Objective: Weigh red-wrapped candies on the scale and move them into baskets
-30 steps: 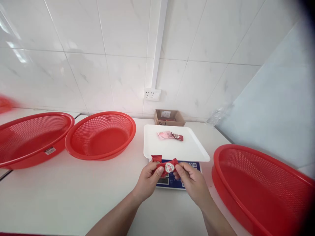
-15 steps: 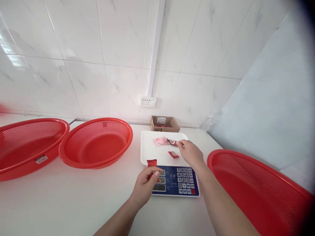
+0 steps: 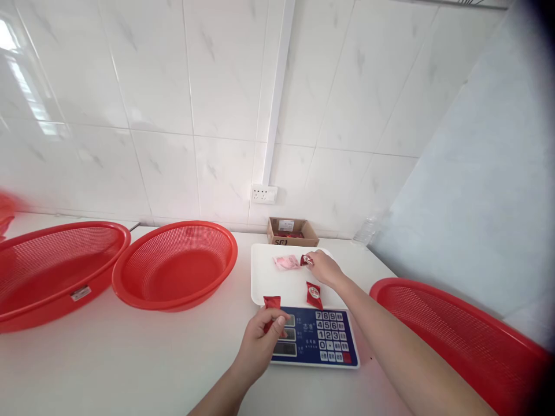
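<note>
My left hand [image 3: 259, 341] pinches a small red packet [image 3: 272, 302] between thumb and fingers, over the left side of the scale's blue key panel [image 3: 309, 335]. On the scale's white tray [image 3: 264, 277], my right hand [image 3: 324, 267] has its fingertips on a dark red packet with white print [image 3: 306, 260]. Just left of that packet lies a pale pink packet [image 3: 287, 263]. Another red packet with a round white mark [image 3: 314, 294] rests near the tray's front edge, apart from both hands.
Two red plastic baskets [image 3: 173, 301] stand on the left of the white table [image 3: 143, 358]. A third red basket [image 3: 451, 294] is at the right. Behind the scale sits an open cardboard box [image 3: 295, 241] with red items inside. Clear plastic [image 3: 365, 231] lies by the wall.
The view has tilted upward. The red packet near the tray's front now shows its printed face. The dark red packet in my right hand has turned and sits slightly apart from the pink one.
</note>
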Tool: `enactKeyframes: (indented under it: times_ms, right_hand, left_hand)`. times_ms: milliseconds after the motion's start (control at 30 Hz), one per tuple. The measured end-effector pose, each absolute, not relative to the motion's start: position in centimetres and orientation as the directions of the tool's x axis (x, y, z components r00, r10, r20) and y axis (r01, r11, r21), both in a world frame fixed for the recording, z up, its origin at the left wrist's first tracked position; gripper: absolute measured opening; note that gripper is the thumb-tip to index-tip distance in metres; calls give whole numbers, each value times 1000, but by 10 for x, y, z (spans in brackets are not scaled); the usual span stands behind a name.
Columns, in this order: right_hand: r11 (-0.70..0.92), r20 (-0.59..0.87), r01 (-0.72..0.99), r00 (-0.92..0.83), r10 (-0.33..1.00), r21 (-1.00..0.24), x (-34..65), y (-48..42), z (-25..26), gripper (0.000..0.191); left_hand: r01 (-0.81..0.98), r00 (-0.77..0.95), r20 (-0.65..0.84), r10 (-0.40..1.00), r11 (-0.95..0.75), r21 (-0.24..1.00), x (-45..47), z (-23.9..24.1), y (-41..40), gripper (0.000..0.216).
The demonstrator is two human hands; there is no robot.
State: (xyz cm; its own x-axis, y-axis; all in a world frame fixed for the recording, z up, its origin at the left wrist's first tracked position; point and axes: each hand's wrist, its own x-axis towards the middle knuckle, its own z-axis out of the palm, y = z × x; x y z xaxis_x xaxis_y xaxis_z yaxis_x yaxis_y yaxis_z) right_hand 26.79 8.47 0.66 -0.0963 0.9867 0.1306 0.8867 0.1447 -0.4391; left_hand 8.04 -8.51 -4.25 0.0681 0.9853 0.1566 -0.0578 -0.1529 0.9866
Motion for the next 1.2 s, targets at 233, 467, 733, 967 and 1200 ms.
enactKeyframes:
  times_ms: [233,467,733,967,1200]
  right_hand:
    - [82,74,594,-38,997,-801,275,77,33,8]
    - [73,96,248,81,992,-966,259,62,43,24]
    - [22,5,-128,129,992,-992,223,35,40,39]
    - [-167,-87,-506,-179,980,-846,176,-30,16,28]
    - [-86,13,-318,-297,955,-944,170,-56,3,28]
  left_hand:
    - [-41,86,140,986,-137,990,83,-38,-90,31]
    - [-7,94,174,980,-175,985,83,-42,-87,32]
    - [-39,43,199,979,-198,979,84,-45,-87,32]
    - [-55,-143,280,949,-290,955,79,-47,-81,33]
    - [-45,-152,293,944,-302,952,71,-40,-78,31]
